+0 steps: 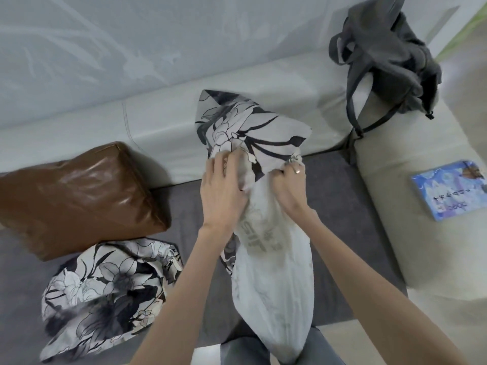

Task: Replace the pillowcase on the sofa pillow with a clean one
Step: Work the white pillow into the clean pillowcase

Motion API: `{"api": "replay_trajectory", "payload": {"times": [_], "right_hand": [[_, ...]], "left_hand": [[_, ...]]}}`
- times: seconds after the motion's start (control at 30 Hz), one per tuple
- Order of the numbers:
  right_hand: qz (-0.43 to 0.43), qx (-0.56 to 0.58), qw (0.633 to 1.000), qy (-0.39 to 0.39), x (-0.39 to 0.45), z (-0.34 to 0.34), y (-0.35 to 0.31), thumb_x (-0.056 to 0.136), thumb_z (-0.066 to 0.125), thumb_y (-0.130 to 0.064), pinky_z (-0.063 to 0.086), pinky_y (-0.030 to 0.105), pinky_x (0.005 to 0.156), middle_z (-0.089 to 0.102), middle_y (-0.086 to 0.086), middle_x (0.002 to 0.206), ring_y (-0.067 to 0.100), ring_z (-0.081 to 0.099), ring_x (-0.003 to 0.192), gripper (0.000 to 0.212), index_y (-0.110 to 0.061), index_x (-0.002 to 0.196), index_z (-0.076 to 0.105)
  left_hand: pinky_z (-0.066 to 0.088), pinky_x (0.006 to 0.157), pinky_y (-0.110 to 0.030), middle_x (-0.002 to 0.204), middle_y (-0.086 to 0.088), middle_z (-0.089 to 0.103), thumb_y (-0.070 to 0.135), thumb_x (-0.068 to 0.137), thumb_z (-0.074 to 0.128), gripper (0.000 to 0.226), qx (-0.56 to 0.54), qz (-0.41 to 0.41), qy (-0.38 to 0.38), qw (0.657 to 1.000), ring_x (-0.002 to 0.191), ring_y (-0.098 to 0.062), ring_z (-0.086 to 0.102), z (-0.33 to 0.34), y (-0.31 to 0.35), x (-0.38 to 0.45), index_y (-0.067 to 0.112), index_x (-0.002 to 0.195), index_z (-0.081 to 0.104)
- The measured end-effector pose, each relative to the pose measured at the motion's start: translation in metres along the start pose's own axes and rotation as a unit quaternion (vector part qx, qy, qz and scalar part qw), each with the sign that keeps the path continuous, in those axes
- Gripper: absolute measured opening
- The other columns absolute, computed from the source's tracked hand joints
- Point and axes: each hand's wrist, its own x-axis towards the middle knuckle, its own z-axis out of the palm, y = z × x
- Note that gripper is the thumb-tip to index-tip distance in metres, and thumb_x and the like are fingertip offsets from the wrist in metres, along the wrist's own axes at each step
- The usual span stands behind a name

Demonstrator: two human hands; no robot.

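A white pillow insert point(274, 280) stands on end in front of me, its lower end resting on my lap. A black-and-white floral pillowcase point(245, 125) covers only its far top end. My left hand point(224, 191) grips the case's open edge on the left side. On the right side my right hand point(290, 185) pinches the same edge against the insert. A second floral pillowcase point(105, 291) lies crumpled on the grey seat at the lower left.
A brown leather cushion point(76, 196) leans on the seat at left. A dark grey bag point(387, 61) sits on the sofa's back corner at right. A blue booklet point(448, 188) lies on the beige armrest point(395, 206). The pale sofa backrest point(184, 111) runs behind.
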Motion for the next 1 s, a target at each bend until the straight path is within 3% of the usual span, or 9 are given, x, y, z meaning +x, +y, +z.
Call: {"api": "replay_trajectory", "payload": {"times": [0.13,0.2,0.3,0.4,0.5,0.6,0.67,0.77,1.0], "right_hand": [[0.003,0.039,0.995,0.095,0.038,-0.015,-0.021,0.062,0.038,-0.008,0.028,0.025,0.074,0.038,-0.02,0.07,0.017,0.036,0.071,0.03,-0.038,0.061,0.032],[0.063,-0.031,0.99,0.12,0.065,-0.021,-0.015,0.07,0.039,-0.011,0.035,0.029,0.08,0.053,-0.003,0.082,0.023,0.047,0.081,0.016,-0.021,0.07,0.051],[0.107,-0.104,0.988,0.027,0.083,-0.034,0.012,0.079,0.041,-0.004,0.044,0.039,0.093,0.053,0.009,0.091,0.022,0.048,0.09,0.015,-0.011,0.084,0.053],[0.131,-0.075,0.986,-0.077,0.037,-0.062,0.061,0.084,0.046,-0.021,0.045,0.035,0.08,0.052,-0.001,0.092,0.017,0.05,0.085,0.014,-0.021,0.096,0.053],[0.171,0.0,0.985,-0.027,-0.06,-0.101,0.125,0.081,0.059,-0.056,0.047,0.03,0.065,0.051,-0.01,0.079,0.002,0.048,0.069,0.023,-0.043,0.099,0.054],[0.31,0.017,0.948,-0.07,-0.149,-0.118,0.187,0.077,0.073,-0.046,0.037,0.042,0.11,0.03,-0.007,0.152,0.011,0.034,0.137,0.091,-0.037,0.148,0.018],[0.416,-0.008,0.905,-0.094,-0.183,-0.113,0.22,0.076,0.077,-0.037,0.029,0.046,0.114,0.014,-0.004,0.159,0.018,0.021,0.144,0.104,-0.032,0.151,0.006],[0.486,-0.007,0.873,-0.042,-0.196,-0.104,0.254,0.078,0.076,-0.033,0.033,0.044,0.111,0.024,0.006,0.156,0.027,0.029,0.14,0.096,-0.022,0.151,0.014],[0.442,-0.059,0.895,0.026,-0.174,-0.124,0.308,0.08,0.074,-0.03,0.041,0.037,0.1,0.044,0.007,0.14,0.024,0.045,0.126,0.074,-0.019,0.142,0.034]], "left_hand": [[0.045,0.081,-0.038,0.124,-0.004,0.045,0.004,0.062,0.062,0.068,-0.074,-0.087,0.008,0.993,0.105,-0.029,0.045,0.031,-0.006,-0.061,0.019,0.126,0.043],[0.048,0.076,-0.041,0.122,-0.004,0.048,0.012,0.07,0.063,0.06,-0.082,-0.187,-0.059,0.977,0.104,-0.03,0.047,0.045,-0.021,-0.087,0.019,0.126,0.044],[0.043,0.064,-0.039,0.103,-0.012,0.06,0.012,0.079,0.054,0.035,-0.082,-0.271,-0.183,0.942,0.094,-0.038,0.057,0.061,-0.036,-0.096,0.014,0.114,0.051],[0.038,0.065,-0.036,0.089,-0.018,0.065,0.004,0.075,0.051,0.027,-0.072,-0.259,-0.253,0.93,0.087,-0.043,0.059,0.073,-0.035,-0.092,0.012,0.099,0.06],[0.035,0.063,-0.032,0.086,-0.014,0.065,-0.001,0.07,0.049,0.031,-0.086,-0.241,-0.271,0.928,0.086,-0.04,0.059,0.087,-0.024,-0.097,0.015,0.094,0.062],[0.039,0.062,-0.031,0.085,-0.01,0.067,-0.002,0.065,0.048,0.038,-0.109,-0.215,-0.276,0.93,0.084,-0.036,0.06,0.099,-0.007,-0.103,0.019,0.093,0.062],[0.046,0.064,-0.032,0.087,-0.006,0.067,0.0,0.064,0.05,0.04,-0.119,-0.198,-0.282,0.931,0.083,-0.033,0.061,0.107,0.008,-0.106,0.022,0.094,0.064],[0.043,0.057,-0.03,0.082,0.001,0.065,0.001,0.066,0.053,0.034,-0.131,-0.156,-0.284,0.937,0.077,-0.028,0.061,0.124,0.031,-0.117,0.024,0.09,0.061],[0.046,0.074,-0.037,0.106,-0.005,0.063,-0.01,0.064,0.06,0.057,-0.074,-0.076,-0.272,0.956,0.097,-0.029,0.056,0.165,0.026,-0.173,0.011,0.118,0.058]]}}
